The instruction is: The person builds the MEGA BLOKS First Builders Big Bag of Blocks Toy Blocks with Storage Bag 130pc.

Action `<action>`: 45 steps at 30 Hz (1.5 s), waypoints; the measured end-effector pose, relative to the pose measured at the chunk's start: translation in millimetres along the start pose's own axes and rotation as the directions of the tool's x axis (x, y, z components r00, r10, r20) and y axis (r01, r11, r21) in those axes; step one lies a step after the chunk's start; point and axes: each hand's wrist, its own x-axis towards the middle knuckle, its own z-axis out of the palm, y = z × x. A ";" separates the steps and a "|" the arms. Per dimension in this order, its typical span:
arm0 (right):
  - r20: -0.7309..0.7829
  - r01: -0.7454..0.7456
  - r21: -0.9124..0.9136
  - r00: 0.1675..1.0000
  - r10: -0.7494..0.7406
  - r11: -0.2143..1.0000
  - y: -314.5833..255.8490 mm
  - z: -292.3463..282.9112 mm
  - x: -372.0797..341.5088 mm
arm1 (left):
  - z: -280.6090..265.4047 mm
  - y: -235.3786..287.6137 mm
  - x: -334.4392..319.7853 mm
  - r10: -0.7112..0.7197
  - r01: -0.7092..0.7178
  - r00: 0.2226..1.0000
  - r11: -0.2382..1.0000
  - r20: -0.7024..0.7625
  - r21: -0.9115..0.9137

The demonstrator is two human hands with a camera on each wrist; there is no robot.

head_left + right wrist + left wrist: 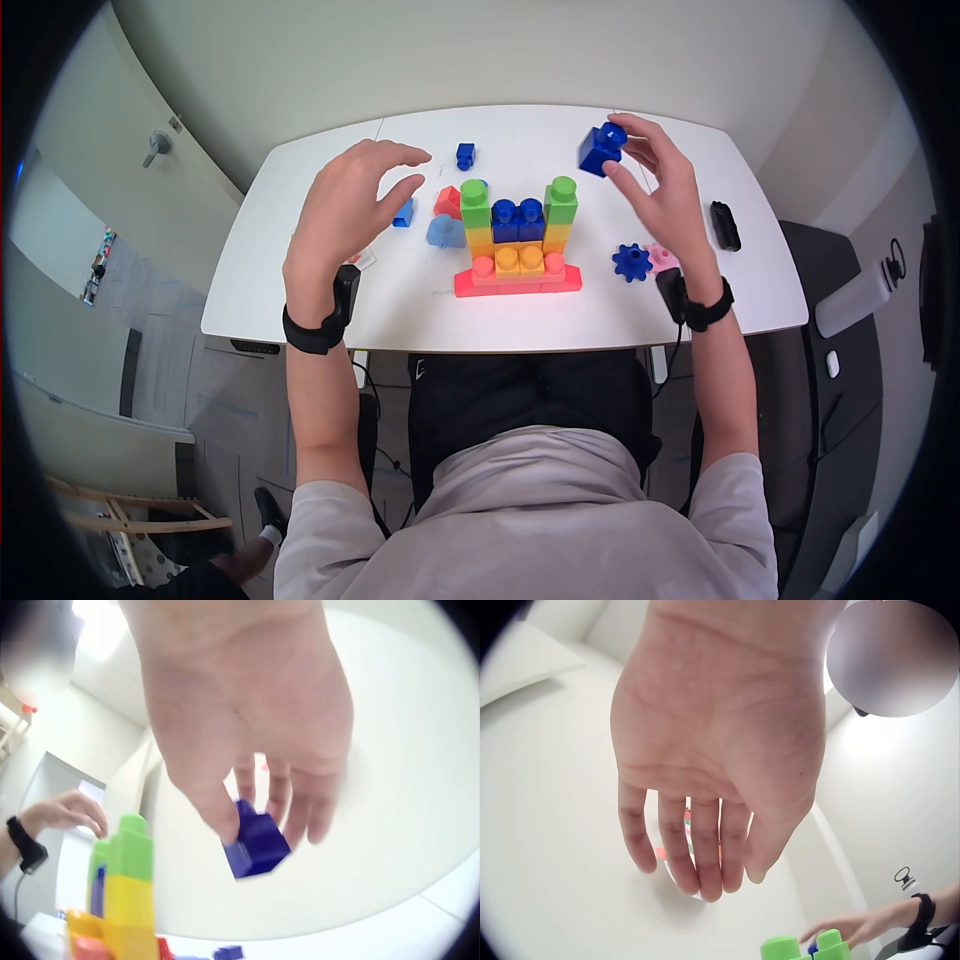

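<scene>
A toy block structure (518,284) stands at the middle of the white table: a red base, orange and yellow blocks above, a green-topped tower at each side and blue blocks between. My right hand (672,200) pinches a dark blue toy block (601,152) by its stud, up at the right beyond the structure. In the right wrist view, thumb and fingers grip that block (259,846). Left of the structure, my left hand (345,205) hovers with relaxed fingers and holds nothing; its palm (712,712) fills the left wrist view.
Loose pieces lie on the table (250,285): a small blue block (465,156), a red piece (447,202), a light blue piece (446,232), a dark blue gear (632,262) and a pink gear (661,257). A black case (725,226) sits near the right edge.
</scene>
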 end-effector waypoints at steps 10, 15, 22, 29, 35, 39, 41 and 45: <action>0.084 0.369 -0.265 0.929 -0.359 0.891 -20.5 49.8 -16.0 | 10.2 8.3 1.0 -0.024 0.026 0.993 1.000 0.116 -0.014; 0.149 0.281 -0.399 0.959 -0.241 0.873 -13.7 56.8 -22.1 | 14.8 5.6 2.1 -0.027 0.032 0.988 0.999 0.150 -0.028; 0.207 0.242 -0.352 0.962 -0.177 0.904 -22.4 47.0 -19.8 | 35.0 -21.8 19.3 -0.079 0.087 0.987 0.994 0.138 -0.058; 0.218 0.233 -0.232 0.959 -0.182 0.944 -18.3 37.5 -15.3 | 132.2 -97.2 90.0 -0.214 0.231 0.956 0.971 0.198 -0.064; 0.246 0.220 -0.191 0.954 -0.170 0.957 -16.3 36.3 -15.5 | 196.7 -142.0 116.5 -0.031 -0.001 0.843 0.998 0.537 0.059; 0.279 0.234 -0.181 0.943 -0.178 0.955 -11.9 39.8 -18.1 | 222.1 -145.1 122.9 0.006 -0.016 0.868 1.000 0.496 0.016; 0.282 0.234 -0.179 0.943 -0.179 0.956 -11.1 41.0 -18.4 | 222.7 -138.9 127.8 -0.148 0.081 0.772 0.988 0.618 0.135; 0.279 0.241 -0.170 0.942 -0.188 0.956 -8.5 41.6 -18.9 | 226.8 -140.1 129.0 -0.137 0.041 0.750 0.986 0.648 0.161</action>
